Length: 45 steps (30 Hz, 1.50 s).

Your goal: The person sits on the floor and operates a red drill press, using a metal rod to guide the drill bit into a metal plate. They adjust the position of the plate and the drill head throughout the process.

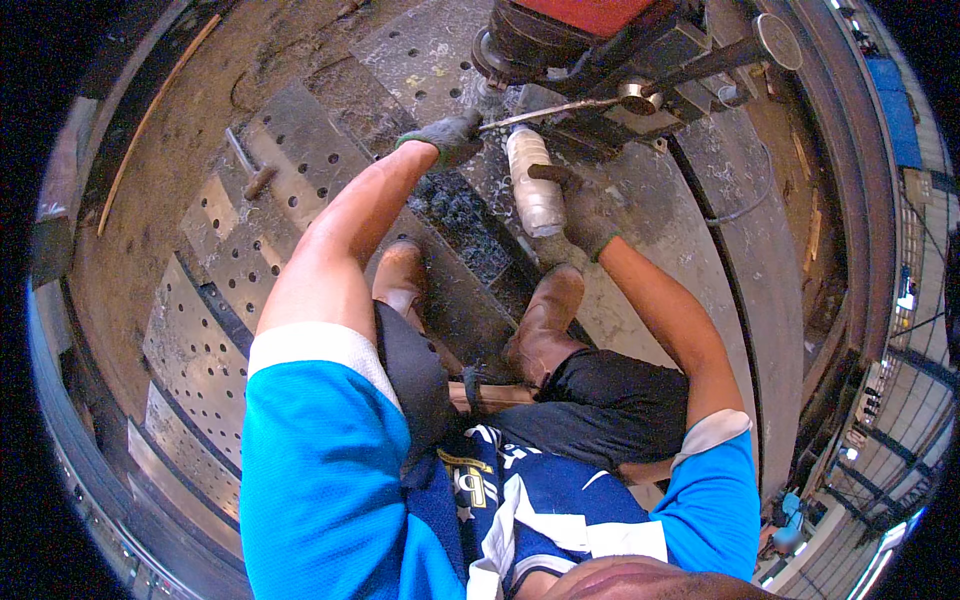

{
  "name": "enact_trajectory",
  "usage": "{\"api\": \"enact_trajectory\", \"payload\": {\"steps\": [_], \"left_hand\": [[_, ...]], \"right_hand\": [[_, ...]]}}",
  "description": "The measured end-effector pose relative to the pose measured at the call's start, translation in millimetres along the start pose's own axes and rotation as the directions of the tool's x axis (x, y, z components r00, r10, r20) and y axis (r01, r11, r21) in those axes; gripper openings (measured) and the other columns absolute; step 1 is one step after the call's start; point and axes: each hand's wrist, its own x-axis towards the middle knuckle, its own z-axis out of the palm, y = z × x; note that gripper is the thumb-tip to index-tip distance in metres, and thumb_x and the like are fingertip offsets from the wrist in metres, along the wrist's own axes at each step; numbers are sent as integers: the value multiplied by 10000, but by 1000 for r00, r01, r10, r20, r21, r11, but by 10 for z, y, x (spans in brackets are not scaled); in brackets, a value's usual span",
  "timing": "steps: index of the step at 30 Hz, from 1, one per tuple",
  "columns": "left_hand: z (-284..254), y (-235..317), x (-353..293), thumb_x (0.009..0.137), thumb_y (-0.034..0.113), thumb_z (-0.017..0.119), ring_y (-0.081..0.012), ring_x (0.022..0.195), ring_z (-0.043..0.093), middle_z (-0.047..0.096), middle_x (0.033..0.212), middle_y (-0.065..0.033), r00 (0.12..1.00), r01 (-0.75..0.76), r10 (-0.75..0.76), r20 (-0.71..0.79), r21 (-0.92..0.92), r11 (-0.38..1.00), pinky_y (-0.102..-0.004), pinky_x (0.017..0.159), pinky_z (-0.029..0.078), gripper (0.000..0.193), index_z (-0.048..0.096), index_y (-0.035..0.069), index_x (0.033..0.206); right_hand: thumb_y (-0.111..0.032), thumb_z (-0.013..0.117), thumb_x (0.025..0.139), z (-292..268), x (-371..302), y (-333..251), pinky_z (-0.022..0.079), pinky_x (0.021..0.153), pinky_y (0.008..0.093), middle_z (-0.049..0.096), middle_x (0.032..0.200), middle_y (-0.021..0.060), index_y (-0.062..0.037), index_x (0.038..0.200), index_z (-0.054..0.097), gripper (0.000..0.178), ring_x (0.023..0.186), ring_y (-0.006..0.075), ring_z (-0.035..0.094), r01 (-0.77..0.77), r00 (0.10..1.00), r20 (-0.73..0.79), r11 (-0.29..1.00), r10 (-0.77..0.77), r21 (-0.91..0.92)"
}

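My left hand [455, 138], in a dark grey glove, is closed around the near end of a thin metal lever [550, 112]. The lever runs right to a round metal hub [640, 96] on the side of a drilling machine with a red top [585, 12]. In a dark glove, my right hand [588, 208] wraps the right side of a ribbed, whitish plastic bottle [532, 180]. The bottle is tilted, its blue top pointing toward the machine's lower end [492, 85]. That end stands over a perforated steel plate [410, 62]; the exact contact point is hard to make out.
My boots [553, 300] rest on the plates, beside a dark heap of metal shavings [465, 225]. A hammer [250, 168] lies on the left plates. Another machine arm ends in a round knob [778, 40]. A dark cable [715, 230] crosses the right plate, and steel beams [870, 190] edge the area.
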Motion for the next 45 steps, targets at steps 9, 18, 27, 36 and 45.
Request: {"api": "enact_trajectory", "payload": {"steps": [9,18,27,36,45], "left_hand": [[38,-32,32,977,285,670,-511,1139,703,730,1196,-308,1000,-5,5,2,-22,1000,-577,926,544,402,580,66,1301],[45,-23,31,973,283,685,-513,1148,698,726,1205,-304,1000,-2,2,3,-26,1000,-575,932,544,397,581,72,1292],[50,-60,62,982,319,671,-506,1184,688,723,1229,-299,997,52,-47,53,-96,994,-579,964,534,420,587,63,1304],[102,-91,42,982,320,673,-502,1158,697,729,1198,-298,1000,1,-1,-29,-18,1000,-561,958,542,404,601,63,1286],[139,-58,84,995,322,656,-504,1141,699,729,1188,-298,1000,-2,2,-13,-18,1000,-562,931,536,392,595,64,1285]], "right_hand": [[-190,578,1100,87,-8,-53,647,885,380,759,1247,90,-108,1257,806,289,978,226,735,-33,999,-21,992,36,122],[-167,559,1114,-18,56,78,660,894,384,758,1250,132,-49,1272,788,302,999,244,751,-1,1000,-27,994,4,109],[-172,555,1109,38,50,72,655,843,384,766,1208,123,-73,1315,765,310,938,247,754,35,999,-41,993,-31,116],[-192,526,1122,81,2,11,598,1001,379,734,1324,78,-133,1287,804,329,1120,219,699,74,997,-13,992,-76,-100],[-234,455,1155,7,-18,-5,656,875,392,765,1206,144,-58,1308,768,390,953,264,764,-46,999,-10,996,47,81]]}}
